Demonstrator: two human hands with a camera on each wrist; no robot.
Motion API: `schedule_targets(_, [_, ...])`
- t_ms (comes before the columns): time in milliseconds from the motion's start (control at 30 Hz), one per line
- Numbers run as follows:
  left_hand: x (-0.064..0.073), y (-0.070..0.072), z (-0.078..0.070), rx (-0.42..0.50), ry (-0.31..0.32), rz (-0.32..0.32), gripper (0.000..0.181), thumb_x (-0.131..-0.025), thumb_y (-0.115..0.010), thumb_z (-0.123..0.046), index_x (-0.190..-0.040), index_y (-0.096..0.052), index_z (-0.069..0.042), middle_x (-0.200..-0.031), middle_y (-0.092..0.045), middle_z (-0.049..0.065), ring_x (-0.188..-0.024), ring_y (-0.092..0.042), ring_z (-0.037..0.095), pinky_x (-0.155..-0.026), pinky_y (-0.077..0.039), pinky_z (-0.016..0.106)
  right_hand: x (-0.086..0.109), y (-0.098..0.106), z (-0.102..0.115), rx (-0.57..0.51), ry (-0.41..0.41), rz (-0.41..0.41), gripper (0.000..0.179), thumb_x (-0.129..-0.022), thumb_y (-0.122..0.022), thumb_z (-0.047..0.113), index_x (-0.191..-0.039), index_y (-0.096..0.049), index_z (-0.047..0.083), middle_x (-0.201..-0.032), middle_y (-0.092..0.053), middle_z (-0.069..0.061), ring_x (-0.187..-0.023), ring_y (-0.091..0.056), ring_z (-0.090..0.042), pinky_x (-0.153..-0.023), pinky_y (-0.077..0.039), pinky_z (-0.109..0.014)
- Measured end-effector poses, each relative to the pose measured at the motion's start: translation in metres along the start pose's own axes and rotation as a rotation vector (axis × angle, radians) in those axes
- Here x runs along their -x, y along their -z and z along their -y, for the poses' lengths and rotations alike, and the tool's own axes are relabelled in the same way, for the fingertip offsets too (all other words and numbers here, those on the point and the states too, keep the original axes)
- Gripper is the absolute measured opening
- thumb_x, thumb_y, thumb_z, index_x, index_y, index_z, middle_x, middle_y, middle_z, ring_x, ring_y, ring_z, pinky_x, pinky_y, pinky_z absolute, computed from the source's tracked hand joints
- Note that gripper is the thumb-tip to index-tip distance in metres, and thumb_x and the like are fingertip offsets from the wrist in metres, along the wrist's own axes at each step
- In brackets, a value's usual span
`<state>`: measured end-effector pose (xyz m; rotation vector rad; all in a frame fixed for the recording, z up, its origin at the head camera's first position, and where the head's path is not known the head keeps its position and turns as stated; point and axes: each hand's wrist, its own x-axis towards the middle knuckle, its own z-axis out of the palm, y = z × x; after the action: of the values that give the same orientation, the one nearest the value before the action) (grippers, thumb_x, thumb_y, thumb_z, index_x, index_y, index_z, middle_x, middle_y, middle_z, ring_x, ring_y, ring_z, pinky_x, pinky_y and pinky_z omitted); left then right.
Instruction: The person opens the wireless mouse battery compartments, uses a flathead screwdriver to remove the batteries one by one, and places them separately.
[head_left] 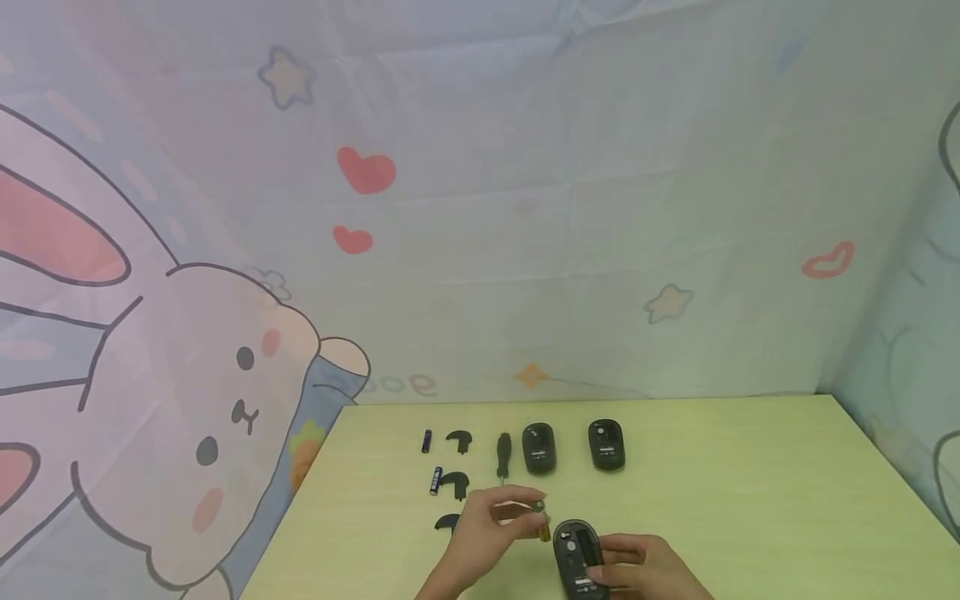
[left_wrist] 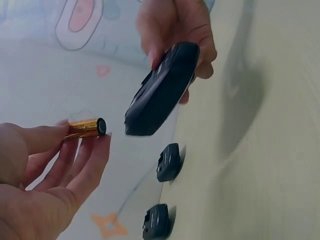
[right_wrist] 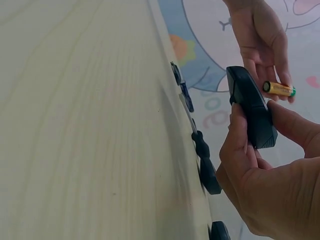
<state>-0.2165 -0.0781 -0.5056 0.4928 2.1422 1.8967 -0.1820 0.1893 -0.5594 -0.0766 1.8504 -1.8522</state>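
Observation:
My left hand [head_left: 483,533] pinches a gold battery [head_left: 544,532] with a green end between thumb and fingertips, above the table. Close by on its right, my right hand [head_left: 647,565] grips a black computer mouse [head_left: 573,557] by its side, underside facing up. A long dark recess shows in that underside, and the battery is apart from it. In the left wrist view the battery [left_wrist: 84,128] points toward the raised mouse [left_wrist: 162,90]. From the right wrist, the mouse [right_wrist: 251,107] is seen edge-on, held between thumb and fingers.
Two more black mice [head_left: 538,447] [head_left: 606,444] lie underside up farther back. Left of them are a screwdriver [head_left: 504,454], several curved black covers [head_left: 455,483] and two dark batteries [head_left: 427,441] [head_left: 436,480]. A printed cloth [head_left: 480,317] hangs behind the pale yellow table [head_left: 750,500].

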Motion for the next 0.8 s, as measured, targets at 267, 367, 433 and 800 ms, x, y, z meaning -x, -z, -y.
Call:
schedule_targets(267, [-0.001, 0.041, 0.015, 0.192, 0.106, -0.039, 0.041, -0.098, -0.075, -0.013, -0.132, -0.067, 0.007, -0.114, -0.075, 0.008, -0.099, -0.078, 0.017, -0.092, -0.067, 0.039, 0.002, 0.003, -0.003, -0.044, 0.075, 0.016, 0.072, -0.094, -0.08, 0.02, -0.143, -0.047, -0.021, -0.117, -0.077, -0.014, -0.1, -0.077, -0.022, -0.089, -0.067, -0.04])
schedule_targets(367, [0.003, 0.056, 0.02, 0.219, 0.15, -0.079, 0.046, -0.098, -0.076, -0.013, -0.135, -0.063, 0.011, -0.115, -0.078, 0.014, -0.099, -0.079, 0.018, -0.092, -0.066, 0.038, 0.003, 0.002, -0.003, -0.051, 0.076, 0.021, 0.073, -0.094, -0.081, 0.021, -0.143, -0.047, -0.021, -0.116, -0.076, -0.012, -0.1, -0.077, -0.021, -0.089, -0.067, -0.039])
schedule_targets(433, [0.006, 0.066, 0.023, 0.228, 0.177, -0.098, 0.049, -0.097, -0.076, -0.013, -0.136, -0.061, 0.013, -0.117, -0.079, 0.017, -0.098, -0.079, 0.017, -0.091, -0.067, 0.037, 0.003, 0.002, -0.004, -0.048, 0.064, 0.023, 0.074, -0.094, -0.08, 0.023, -0.144, -0.047, -0.02, -0.117, -0.077, -0.013, -0.101, -0.077, -0.022, -0.09, -0.067, -0.039])
schedule_targets(800, [0.023, 0.117, 0.037, 0.167, 0.262, -0.19, 0.041, -0.096, -0.076, -0.007, -0.129, -0.066, 0.014, -0.102, -0.081, 0.005, -0.089, -0.079, 0.014, -0.086, -0.068, 0.033, 0.0, 0.004, -0.007, -0.035, 0.061, 0.029, 0.073, -0.096, -0.078, 0.023, -0.145, -0.046, -0.02, -0.122, -0.076, -0.018, -0.102, -0.077, -0.022, -0.091, -0.067, -0.041])
